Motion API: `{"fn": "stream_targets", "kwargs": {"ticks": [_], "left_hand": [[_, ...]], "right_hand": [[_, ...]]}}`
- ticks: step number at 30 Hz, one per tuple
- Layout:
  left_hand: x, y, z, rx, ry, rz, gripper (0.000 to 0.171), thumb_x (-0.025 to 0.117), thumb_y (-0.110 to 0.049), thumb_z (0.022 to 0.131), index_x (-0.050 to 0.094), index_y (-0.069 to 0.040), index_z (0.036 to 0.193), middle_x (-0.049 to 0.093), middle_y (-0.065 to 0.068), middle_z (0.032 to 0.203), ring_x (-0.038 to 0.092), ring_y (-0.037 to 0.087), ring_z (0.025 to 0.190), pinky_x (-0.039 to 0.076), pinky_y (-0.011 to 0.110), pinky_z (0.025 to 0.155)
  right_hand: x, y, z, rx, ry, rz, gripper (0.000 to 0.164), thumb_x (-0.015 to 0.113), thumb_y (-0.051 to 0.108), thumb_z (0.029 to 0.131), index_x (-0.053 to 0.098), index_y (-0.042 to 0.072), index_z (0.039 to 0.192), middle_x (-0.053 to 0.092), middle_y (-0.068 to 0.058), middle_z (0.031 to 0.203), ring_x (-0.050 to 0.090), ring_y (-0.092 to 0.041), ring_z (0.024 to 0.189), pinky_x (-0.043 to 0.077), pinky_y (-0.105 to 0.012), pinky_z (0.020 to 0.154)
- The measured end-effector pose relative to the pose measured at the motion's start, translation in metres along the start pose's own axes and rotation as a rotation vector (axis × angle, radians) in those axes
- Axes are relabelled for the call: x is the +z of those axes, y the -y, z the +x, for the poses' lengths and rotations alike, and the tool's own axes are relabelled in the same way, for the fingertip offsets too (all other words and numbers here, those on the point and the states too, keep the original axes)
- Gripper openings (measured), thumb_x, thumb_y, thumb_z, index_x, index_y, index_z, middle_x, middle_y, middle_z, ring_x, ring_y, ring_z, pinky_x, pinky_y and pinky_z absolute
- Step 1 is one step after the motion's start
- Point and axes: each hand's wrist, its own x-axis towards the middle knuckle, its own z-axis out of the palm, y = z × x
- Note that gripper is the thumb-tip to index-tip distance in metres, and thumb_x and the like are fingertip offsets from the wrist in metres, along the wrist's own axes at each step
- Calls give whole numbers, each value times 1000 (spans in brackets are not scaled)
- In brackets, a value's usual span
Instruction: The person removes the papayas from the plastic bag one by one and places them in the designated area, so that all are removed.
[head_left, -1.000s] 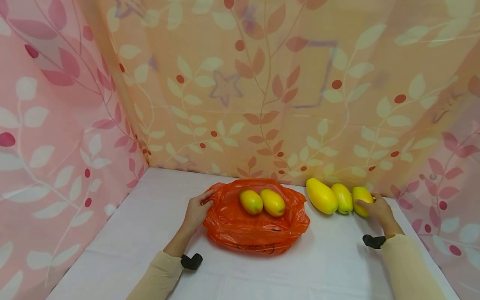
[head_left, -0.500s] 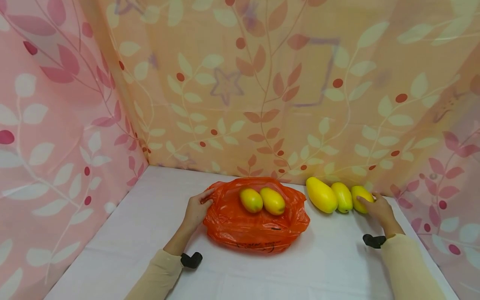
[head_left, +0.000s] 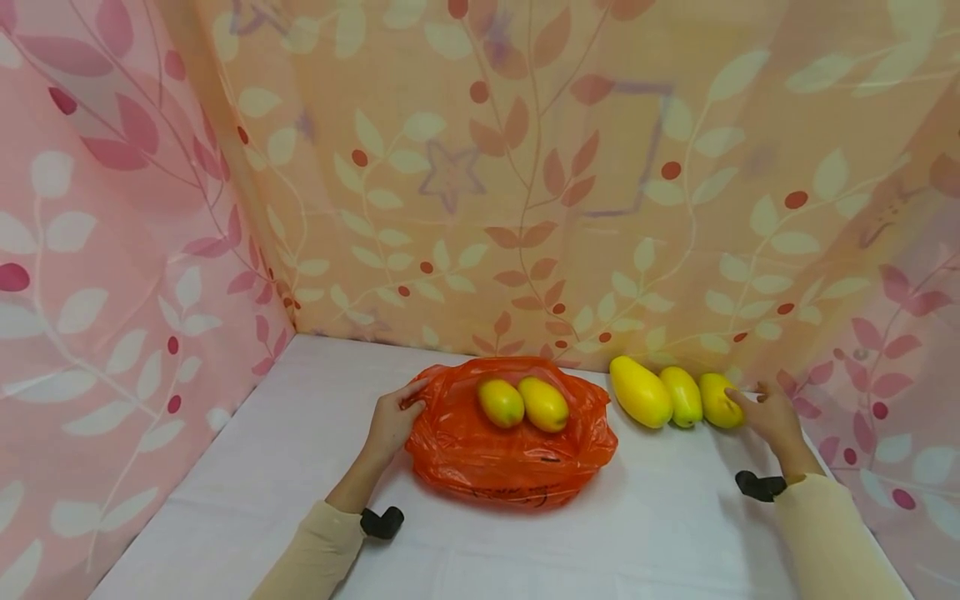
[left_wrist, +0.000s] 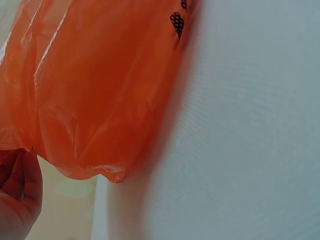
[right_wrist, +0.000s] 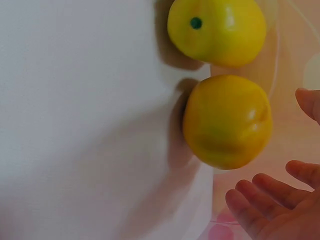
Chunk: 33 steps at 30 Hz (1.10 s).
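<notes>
My left hand pinches the left edge of a red plastic bag that lies on the white table; in the left wrist view the fingers meet the bag's rim. Two small yellow mangoes rest side by side on or in the bag; which one I cannot tell. Beside the rightmost mango of a row at the back right is my right hand. In the right wrist view its fingers are spread, with a gap between them and that mango.
Two more yellow fruits stand left of the rightmost mango: a large one and a narrower one. Leaf-patterned curtains close off the back and both sides of the white table. A black wrist mount sits on the right wrist.
My right hand has let go of the rightmost mango and drawn back a little to the right, its fingers opening. The left hand keeps its hold on the bag.
</notes>
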Motion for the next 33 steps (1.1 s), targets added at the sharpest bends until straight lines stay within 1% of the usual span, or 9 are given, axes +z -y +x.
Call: {"fn": "stream_targets", "kwargs": {"ticks": [4, 7, 10, 13, 18, 20, 29, 33], "left_hand": [[0, 1, 0, 13, -1, -2, 40, 56, 1, 94, 59, -3, 134, 52, 20, 142, 45, 33, 137, 42, 48, 109], [1, 3, 0, 10, -3, -8, 40, 56, 1, 94, 59, -3, 134, 52, 20, 142, 45, 33, 137, 42, 47, 108], [2, 4, 1, 4, -6, -9, 40, 56, 1, 94, 59, -4, 133, 53, 20, 142, 45, 32, 136, 43, 47, 108], [2, 3, 1, -2, -12, -2, 40, 57, 0, 93, 60, -4, 133, 53, 19, 141, 46, 32, 136, 44, 47, 107], [1, 1, 1, -16, -13, -3, 40, 57, -2, 93, 60, -5, 133, 54, 18, 141, 47, 30, 136, 44, 46, 108], [1, 0, 1, -12, -11, -3, 40, 57, -2, 93, 60, -5, 133, 53, 19, 142, 46, 31, 136, 44, 47, 108], [1, 0, 1, -6, -10, -7, 40, 57, 0, 93, 60, -5, 133, 52, 20, 143, 43, 32, 138, 43, 47, 108], [1, 0, 0, -8, -4, -12, 41, 57, 0, 93, 59, -5, 134, 52, 20, 143, 43, 33, 138, 42, 48, 109]], "right_hand": [[-3, 4, -3, -6, 12, 35, 96, 42, 58, 96, 0, -9, 151, 17, -42, 150, 26, -59, 129, 33, -72, 103], [-4, 7, -7, -23, 11, 62, 98, 42, 60, 95, -1, -7, 152, 17, -41, 150, 28, -59, 128, 34, -72, 102], [-4, 12, -11, -47, -10, 82, 97, 43, 60, 95, 1, -5, 153, 18, -40, 149, 30, -59, 127, 36, -71, 101], [-5, 19, -13, -84, -36, 90, 93, 44, 56, 96, 4, -6, 153, 19, -41, 149, 30, -59, 128, 38, -70, 100], [-8, 35, -18, -143, -62, 80, 89, 43, 54, 98, 10, -9, 151, 22, -43, 147, 29, -60, 130, 38, -71, 99], [-9, 42, -21, -161, -69, 72, 89, 43, 54, 98, 11, -8, 152, 24, -43, 147, 30, -60, 130, 38, -71, 99], [-10, 68, -38, -223, -92, 30, 83, 45, 53, 98, 19, -4, 152, 31, -41, 145, 35, -59, 128, 40, -69, 97], [-8, 80, -45, -263, -82, 46, 83, 46, 52, 98, 20, -5, 152, 32, -40, 145, 36, -59, 128, 39, -69, 99]]}}
